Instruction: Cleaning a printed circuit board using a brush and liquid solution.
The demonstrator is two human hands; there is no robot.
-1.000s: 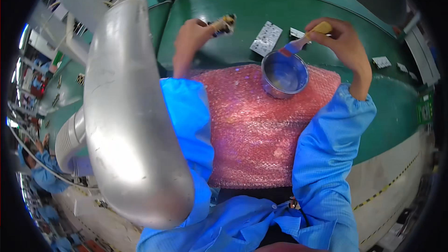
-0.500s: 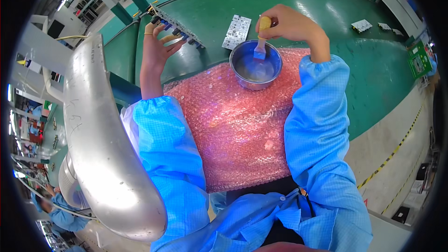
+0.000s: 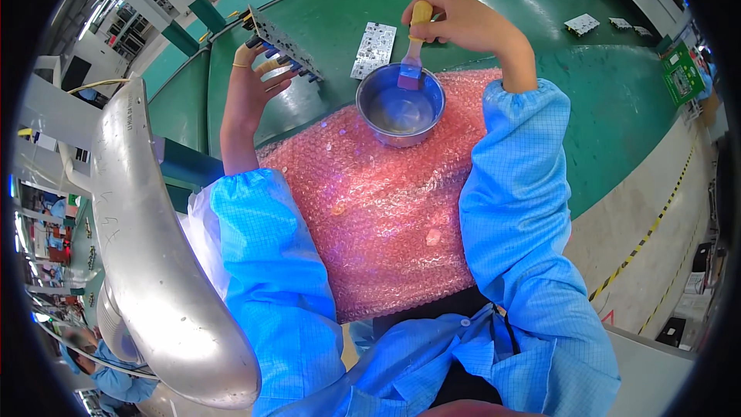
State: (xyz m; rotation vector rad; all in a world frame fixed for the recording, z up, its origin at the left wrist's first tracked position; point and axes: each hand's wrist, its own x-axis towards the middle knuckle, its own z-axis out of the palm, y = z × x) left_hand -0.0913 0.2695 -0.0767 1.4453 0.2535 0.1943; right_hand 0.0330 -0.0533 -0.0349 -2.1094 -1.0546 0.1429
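The brush handle [image 3: 421, 14] is yellow — the sleeves [image 3: 515, 177] checked blue.

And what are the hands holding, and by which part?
Right hand: the brush, by its yellow handle. Left hand: the board, toward its left end; exact grip unclear.

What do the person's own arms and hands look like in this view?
The loose, bright-blue fabric left sleeve and matching right sleeve have a fine dark grid and gathered cuffs. The ungloved left hand shows what look like thin, pale-yellow finger coverings. The right hand wears no full glove.
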